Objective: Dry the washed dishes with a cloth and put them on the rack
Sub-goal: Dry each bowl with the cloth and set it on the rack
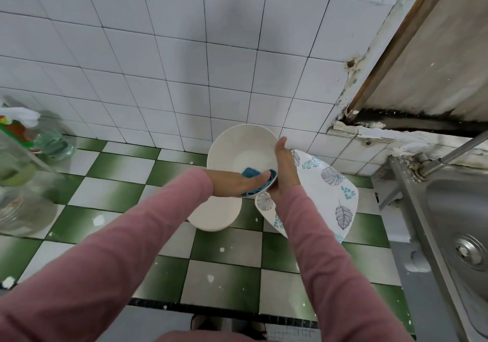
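I hold a white bowl [237, 146] tilted toward me above the counter. My left hand [235, 183] lies over the bowl's near rim. It pinches a blue cloth [252, 172] that folds over the rim, with its fingers inside the bowl. My right hand [285, 167] grips the bowl's right side, thumb up along the rim. Under the bowl a stack of white bowls [216, 215] stands upside down. A leaf-patterned plate [330, 193] lies to their right, partly hidden by my right arm.
The counter [224, 246] has green and white checked tiles and meets a white tiled wall. A steel sink [454, 223] with a tap [449, 154] is at the right. Clear bottles [50, 141] and a glass jar [21, 209] stand at the left.
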Demonstrator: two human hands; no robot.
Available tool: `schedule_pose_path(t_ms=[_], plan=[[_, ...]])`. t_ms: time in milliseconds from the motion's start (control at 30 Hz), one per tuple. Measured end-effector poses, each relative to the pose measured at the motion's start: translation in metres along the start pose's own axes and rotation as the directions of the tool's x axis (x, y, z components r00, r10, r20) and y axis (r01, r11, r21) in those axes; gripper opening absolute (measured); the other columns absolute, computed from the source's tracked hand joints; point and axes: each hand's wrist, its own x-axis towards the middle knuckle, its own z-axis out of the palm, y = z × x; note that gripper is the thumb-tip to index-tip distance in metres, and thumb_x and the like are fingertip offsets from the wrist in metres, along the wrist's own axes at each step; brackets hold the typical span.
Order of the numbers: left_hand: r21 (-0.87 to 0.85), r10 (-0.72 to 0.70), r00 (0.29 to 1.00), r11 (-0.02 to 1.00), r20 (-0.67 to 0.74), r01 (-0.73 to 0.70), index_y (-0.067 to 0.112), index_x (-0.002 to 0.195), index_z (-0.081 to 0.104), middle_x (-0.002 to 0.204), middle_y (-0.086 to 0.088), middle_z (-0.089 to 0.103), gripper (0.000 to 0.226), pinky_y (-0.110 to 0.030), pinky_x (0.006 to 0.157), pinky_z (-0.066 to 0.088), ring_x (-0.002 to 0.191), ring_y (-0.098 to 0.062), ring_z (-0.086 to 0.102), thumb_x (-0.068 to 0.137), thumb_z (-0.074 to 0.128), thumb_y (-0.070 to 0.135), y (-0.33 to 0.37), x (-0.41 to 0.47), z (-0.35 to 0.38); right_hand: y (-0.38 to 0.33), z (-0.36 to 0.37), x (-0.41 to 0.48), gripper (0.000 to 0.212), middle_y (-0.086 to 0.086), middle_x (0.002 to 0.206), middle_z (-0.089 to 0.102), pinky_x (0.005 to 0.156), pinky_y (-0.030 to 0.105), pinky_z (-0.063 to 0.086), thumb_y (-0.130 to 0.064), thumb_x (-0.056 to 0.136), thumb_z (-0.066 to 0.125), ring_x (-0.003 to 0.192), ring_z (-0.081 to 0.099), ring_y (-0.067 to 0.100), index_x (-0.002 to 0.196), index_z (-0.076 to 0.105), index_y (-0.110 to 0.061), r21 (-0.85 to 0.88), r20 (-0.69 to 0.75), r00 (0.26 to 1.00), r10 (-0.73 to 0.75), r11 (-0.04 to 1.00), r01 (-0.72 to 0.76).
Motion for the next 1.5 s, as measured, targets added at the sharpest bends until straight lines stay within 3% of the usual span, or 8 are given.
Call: schedule_pose_path(t_ms=[233, 367, 633, 767, 967, 1167, 1300, 1500], plan=[[0.492, -0.066, 0.96, 0.848, -0.273, 0.198, 0.027, 0.155, 0.024, 0.163, 0.001, 0.021, 0.114, -0.048, 0.118, -0.009, 0.151, -0.021, 0.009, 0.067, -0.019, 0.086, -0.036, 0.024, 0.008, -0.001, 0.0, -0.014, 0.084, 0.014, 0.125, 0.064, 0.092, 0.061, 0.053, -0.074, 0.06, 0.067, 0.114, 0.064, 0.035, 0.123, 0.056, -0.019, -0.058, 0.056, 0.991, -0.118, 0.991, 0.121], [0.561, 0.047, 0.872, 0.782, -0.488, 0.272, 0.026, 0.154, -0.015, 0.163, 0.005, -0.018, 0.088, -0.049, 0.117, -0.02, 0.147, -0.014, -0.024, 0.083, -0.009, 0.078, -0.052, 0.034, 0.019, 0.001, -0.002, -0.019, 0.094, 0.013, 0.127, 0.065, 0.093, 0.062, 0.051, -0.077, 0.054, 0.075, 0.116, 0.063, 0.036, 0.126, 0.057, -0.02, -0.044, 0.088, 0.99, -0.111, 0.992, 0.115], [0.569, 0.226, 0.818, 0.809, -0.529, 0.145, 0.025, 0.144, -0.027, 0.156, 0.002, -0.033, 0.09, -0.047, 0.116, -0.024, 0.139, -0.017, -0.038, 0.067, -0.04, 0.07, -0.058, 0.048, 0.016, 0.012, -0.002, -0.02, 0.108, 0.015, 0.13, 0.063, 0.097, 0.066, 0.047, -0.076, 0.045, 0.083, 0.121, 0.06, 0.039, 0.133, 0.054, -0.021, -0.033, 0.112, 0.99, -0.086, 0.995, 0.09], [0.548, 0.159, 0.919, 0.834, -0.36, 0.071, 0.027, 0.149, -0.023, 0.159, 0.003, -0.028, 0.08, -0.045, 0.118, -0.021, 0.145, -0.017, -0.03, 0.087, -0.007, 0.074, -0.053, 0.048, 0.021, 0.013, -0.001, -0.017, 0.105, 0.018, 0.128, 0.064, 0.099, 0.061, 0.048, -0.073, 0.049, 0.083, 0.119, 0.061, 0.037, 0.132, 0.055, -0.015, 0.003, 0.116, 0.988, -0.097, 0.995, 0.098], [0.564, 0.201, 0.962, 0.823, -0.187, -0.062, 0.027, 0.157, -0.004, 0.165, 0.0, -0.007, 0.113, -0.038, 0.124, -0.004, 0.152, -0.017, -0.006, 0.066, -0.003, 0.094, -0.049, 0.036, 0.02, 0.011, -0.011, -0.006, 0.104, 0.02, 0.125, 0.065, 0.092, 0.063, 0.052, -0.083, 0.048, 0.077, 0.11, 0.065, 0.042, 0.131, 0.057, -0.023, -0.011, 0.039, 0.999, 0.003, 1.0, -0.002], [0.606, 0.406, 0.841, 0.786, -0.356, -0.123, 0.022, 0.128, 0.053, 0.129, -0.002, 0.062, 0.029, -0.027, 0.094, 0.04, 0.108, -0.018, 0.057, 0.102, 0.045, 0.031, -0.046, 0.031, 0.037, -0.006, -0.016, -0.002, 0.076, 0.014, 0.124, 0.063, 0.091, 0.063, 0.052, -0.077, 0.053, 0.08, 0.115, 0.06, 0.041, 0.113, 0.061, -0.033, -0.031, -0.018, 0.998, 0.061, 0.998, -0.062], [0.477, 0.376, 0.811, 0.868, -0.448, -0.139, 0.019, 0.122, 0.053, 0.107, -0.002, 0.066, 0.025, -0.023, 0.078, 0.037, 0.086, -0.014, 0.05, 0.098, 0.053, 0.025, -0.045, 0.03, 0.038, -0.032, -0.021, -0.005, 0.048, 0.008, 0.116, 0.061, 0.087, 0.051, 0.056, -0.054, 0.084, 0.071, 0.102, 0.062, 0.031, 0.119, 0.056, -0.026, -0.154, -0.034, 0.981, 0.191, 0.969, -0.194], [-0.176, 0.19, 0.784, 0.918, -0.591, -0.355, 0.015, 0.138, 0.045, 0.115, 0.0, 0.058, 0.047, -0.025, 0.083, 0.047, 0.1, -0.021, 0.057, 0.095, 0.063, 0.018, -0.028, 0.021, 0.025, -0.042, -0.027, -0.006, 0.07, 0.004, 0.124, 0.062, 0.097, 0.052, 0.047, -0.083, 0.072, 0.057, 0.113, 0.058, 0.026, 0.12, 0.059, -0.031, -0.225, -0.043, 0.974, 0.22, 0.948, -0.224]])
